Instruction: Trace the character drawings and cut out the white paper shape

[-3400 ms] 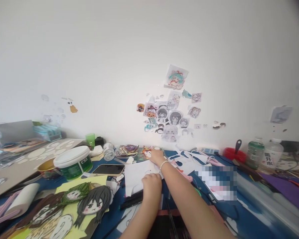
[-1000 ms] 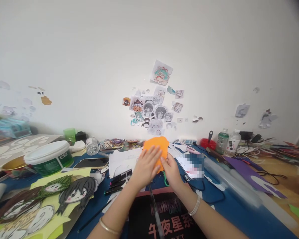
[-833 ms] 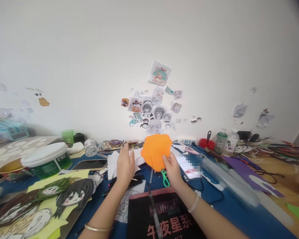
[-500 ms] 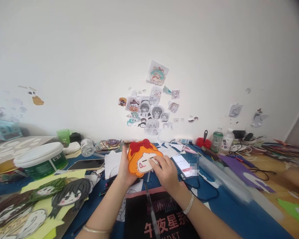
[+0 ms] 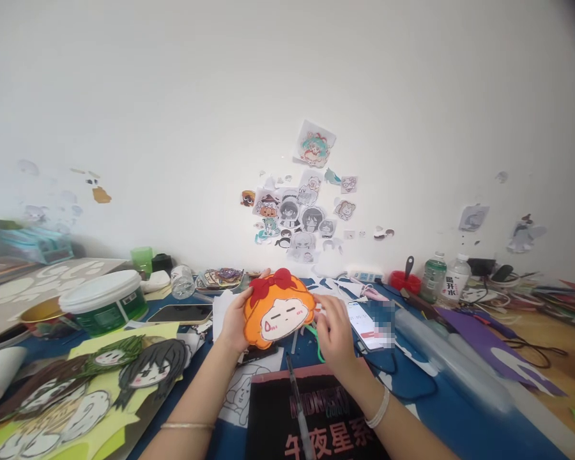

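A cartoon head cutout (image 5: 283, 313) with orange hair, a red bow and a pale face is held up above the table, its face toward me. My left hand (image 5: 237, 319) grips its left edge, the thumb and fingers partly behind it. At the cutout's right edge is my right hand (image 5: 333, 329), fingers bent and drawn together against the edge; the fingertips are partly hidden. Below the hands lies a black sheet (image 5: 273, 409) with pink lettering, and a slim pen-like tool (image 5: 297, 399) rests on it.
Drawn heads on yellow paper (image 5: 158, 370) lie at the left, beside a white-lidded tub (image 5: 103, 300) and a dark phone (image 5: 182, 313). A lit phone (image 5: 368, 322), a long clear plastic roll (image 5: 450, 358), bottles (image 5: 434, 275) and purple paper (image 5: 503, 351) are at the right.
My right hand has moved off the cutout's face to its right edge, uncovering the face. The cutout has tilted slightly. The view has shifted left, and a green loop now shows near my right hand.
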The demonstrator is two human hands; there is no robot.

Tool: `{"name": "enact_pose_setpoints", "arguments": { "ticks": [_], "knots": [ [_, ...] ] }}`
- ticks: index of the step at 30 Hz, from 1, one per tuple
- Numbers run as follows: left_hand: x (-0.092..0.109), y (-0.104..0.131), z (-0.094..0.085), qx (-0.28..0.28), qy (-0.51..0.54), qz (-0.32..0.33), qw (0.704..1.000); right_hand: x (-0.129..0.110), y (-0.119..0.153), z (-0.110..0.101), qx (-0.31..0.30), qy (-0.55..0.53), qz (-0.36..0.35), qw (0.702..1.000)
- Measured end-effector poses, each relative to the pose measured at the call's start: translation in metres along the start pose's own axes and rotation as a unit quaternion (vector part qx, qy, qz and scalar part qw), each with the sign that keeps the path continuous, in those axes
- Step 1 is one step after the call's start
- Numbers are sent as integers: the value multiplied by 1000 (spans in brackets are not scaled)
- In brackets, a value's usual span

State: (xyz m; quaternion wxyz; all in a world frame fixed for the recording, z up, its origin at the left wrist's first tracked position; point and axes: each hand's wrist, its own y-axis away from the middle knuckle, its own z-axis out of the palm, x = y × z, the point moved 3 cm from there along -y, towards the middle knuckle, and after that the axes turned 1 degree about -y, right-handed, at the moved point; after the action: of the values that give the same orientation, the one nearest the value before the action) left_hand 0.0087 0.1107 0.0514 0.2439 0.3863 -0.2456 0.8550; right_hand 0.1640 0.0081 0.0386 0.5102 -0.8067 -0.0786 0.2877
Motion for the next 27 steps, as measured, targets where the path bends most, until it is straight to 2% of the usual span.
{"name": "enact_pose_setpoints", "arguments": {
  "ticks": [3,5,7,10,14,17,21,27],
  "knots": [
    [-2,1,-1,-41,59,-32,997,11,2,7,-58,-158,169,971],
    [-4,1,1,-57,90,-57,993,15,4,9,-57,-181,236,953],
    [-4,2,1,-68,106,-70,990,19,4,9,-38,-166,265,949],
    [-5,3,1,-110,121,-73,984,23,4,13,-45,-185,297,936],
    [-7,6,2,-204,169,-57,962,24,7,26,-70,-311,360,877],
    [-9,10,7,-237,191,-43,952,20,11,34,-81,-369,378,845],
    [-8,15,14,-220,191,-39,956,15,15,40,-109,-407,397,815],
    [-4,16,11,-136,209,-36,968,10,17,45,-156,-439,405,786]
  ]
}}
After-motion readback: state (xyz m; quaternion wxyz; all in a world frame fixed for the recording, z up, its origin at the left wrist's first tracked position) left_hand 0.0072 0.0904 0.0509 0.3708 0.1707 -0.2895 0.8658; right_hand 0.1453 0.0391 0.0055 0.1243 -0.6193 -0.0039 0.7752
